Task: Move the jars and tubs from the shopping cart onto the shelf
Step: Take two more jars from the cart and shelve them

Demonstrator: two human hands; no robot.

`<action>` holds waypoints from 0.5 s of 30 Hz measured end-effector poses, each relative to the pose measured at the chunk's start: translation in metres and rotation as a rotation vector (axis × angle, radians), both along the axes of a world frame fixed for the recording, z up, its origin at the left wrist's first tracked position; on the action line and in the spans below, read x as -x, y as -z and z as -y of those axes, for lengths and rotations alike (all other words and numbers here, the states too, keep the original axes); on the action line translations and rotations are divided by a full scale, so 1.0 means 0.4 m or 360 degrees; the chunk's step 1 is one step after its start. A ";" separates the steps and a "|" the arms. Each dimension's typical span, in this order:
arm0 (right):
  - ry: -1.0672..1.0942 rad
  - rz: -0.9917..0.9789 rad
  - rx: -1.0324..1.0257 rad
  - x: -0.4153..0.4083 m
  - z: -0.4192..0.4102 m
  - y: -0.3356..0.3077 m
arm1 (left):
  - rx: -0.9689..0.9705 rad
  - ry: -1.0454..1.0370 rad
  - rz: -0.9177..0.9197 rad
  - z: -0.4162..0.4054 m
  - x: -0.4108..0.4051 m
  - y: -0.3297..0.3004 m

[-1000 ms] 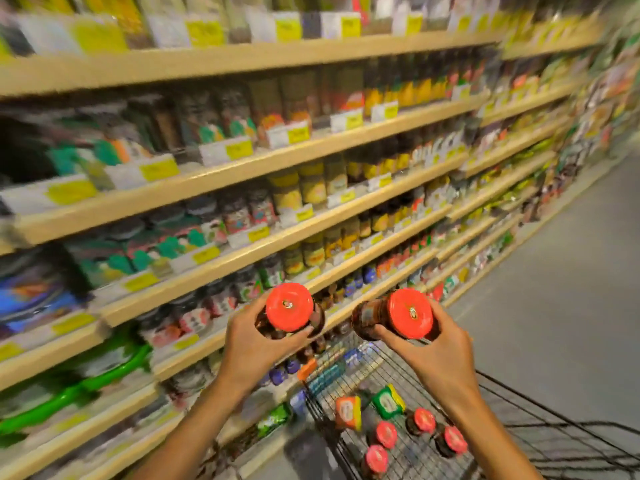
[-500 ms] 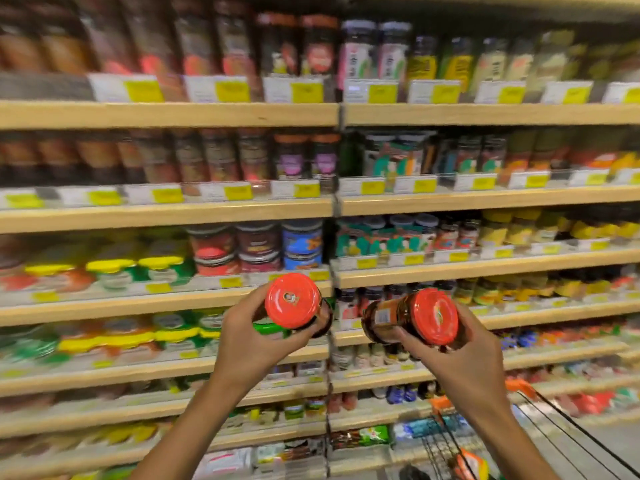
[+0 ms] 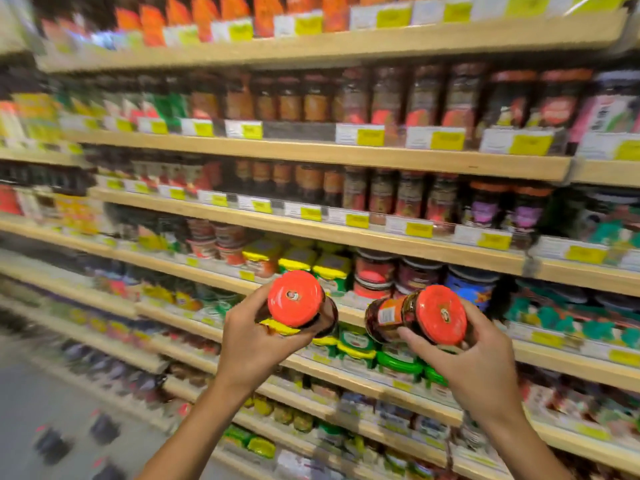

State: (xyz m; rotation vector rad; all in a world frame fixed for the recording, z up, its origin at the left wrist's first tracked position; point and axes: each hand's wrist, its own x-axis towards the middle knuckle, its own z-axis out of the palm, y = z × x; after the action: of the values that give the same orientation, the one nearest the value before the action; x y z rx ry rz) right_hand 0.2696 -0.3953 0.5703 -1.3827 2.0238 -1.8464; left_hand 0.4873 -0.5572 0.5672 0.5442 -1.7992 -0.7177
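Note:
My left hand (image 3: 256, 344) grips a dark jar with a red-orange lid (image 3: 295, 298), lid turned toward me. My right hand (image 3: 474, 365) holds a second jar of the same kind (image 3: 440, 315), tilted on its side with its lid facing me and its label showing at the left. Both jars are held in the air in front of the wooden shelves (image 3: 346, 237), about level with the row of yellow-lidded tubs (image 3: 298, 259) and stacked red and blue tubs (image 3: 375, 271). The shopping cart is out of view.
Several long wooden shelves packed with jars, bottles and tubs fill the view, with yellow price tags (image 3: 419, 229) along their edges. Green-lidded jars (image 3: 398, 362) stand just below my hands. Grey floor (image 3: 41, 410) shows at the lower left. The picture is motion-blurred.
The view has swung left along the shelves and the cart has dropped out of sight. Both hands keep their jars at about the same height.

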 end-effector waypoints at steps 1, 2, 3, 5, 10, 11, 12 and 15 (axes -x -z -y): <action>-0.0048 0.0010 0.0020 -0.004 0.028 -0.006 | -0.0001 -0.0045 -0.0001 0.013 -0.018 -0.005; -0.0101 0.0019 0.0035 -0.008 0.055 -0.012 | -0.0001 -0.0088 0.0002 0.026 -0.035 -0.010; -0.0152 0.0014 0.0046 -0.013 0.082 -0.018 | 0.0003 -0.0129 0.0009 0.038 -0.050 -0.014; -0.0229 -0.0025 0.0078 -0.026 0.135 -0.032 | 0.0024 -0.0205 0.0017 0.059 -0.080 -0.025; -0.0398 -0.0089 0.0100 -0.054 0.241 -0.051 | 0.0021 -0.0371 -0.0074 0.097 -0.134 -0.044; -0.0421 -0.0098 0.0109 -0.064 0.258 -0.056 | 0.0026 -0.0400 -0.0101 0.103 -0.145 -0.046; -0.0438 -0.0108 0.0113 -0.075 0.274 -0.060 | 0.0034 -0.0423 -0.0120 0.110 -0.155 -0.049; -0.0486 -0.0124 0.0114 -0.111 0.329 -0.067 | 0.0042 -0.0471 -0.0140 0.154 -0.188 -0.056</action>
State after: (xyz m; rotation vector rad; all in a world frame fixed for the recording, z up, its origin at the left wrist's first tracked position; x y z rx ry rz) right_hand 0.3139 -0.5269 0.5969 -1.6971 1.6751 -1.7700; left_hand 0.5627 -0.6187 0.5895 0.7319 -1.6006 -0.5054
